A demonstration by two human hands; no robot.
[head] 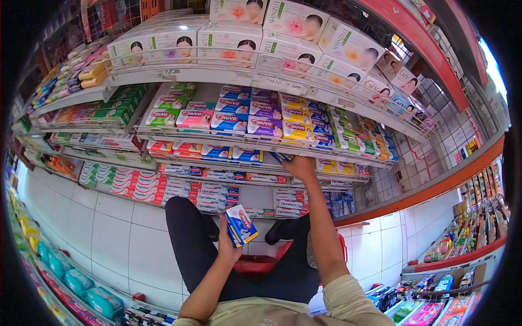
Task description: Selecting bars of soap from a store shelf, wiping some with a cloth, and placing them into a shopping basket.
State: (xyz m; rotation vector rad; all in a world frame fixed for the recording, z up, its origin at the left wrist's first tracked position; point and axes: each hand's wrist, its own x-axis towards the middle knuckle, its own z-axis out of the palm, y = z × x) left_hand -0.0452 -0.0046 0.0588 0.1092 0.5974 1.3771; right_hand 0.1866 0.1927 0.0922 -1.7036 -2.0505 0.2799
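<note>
Between my knees, my left hand [230,240] grips a blue Nuvo soap box [241,225], its front facing up. Whether that is one box or several together I cannot tell. My right hand [299,166] reaches into the lower soap shelf, its fingers at a dark blue soap box [280,157] partly hidden by the shelf edge above. To the left on that shelf sit blue Nuvo boxes [247,154] and red ones [187,148]; yellow ones [326,166] lie to the right. Green, pink, blue, purple and yellow Nuvo boxes [264,125] stand stacked on the shelf above.
Shinzui boxes [229,42] fill the top shelf behind a wire rail. Toothpaste boxes [212,197] lie on the bottom shelf. A red basket [255,265] is on the tiled floor between my legs. An orange shelf edge [432,185] curves along the right; teal packs [104,301] are lower left.
</note>
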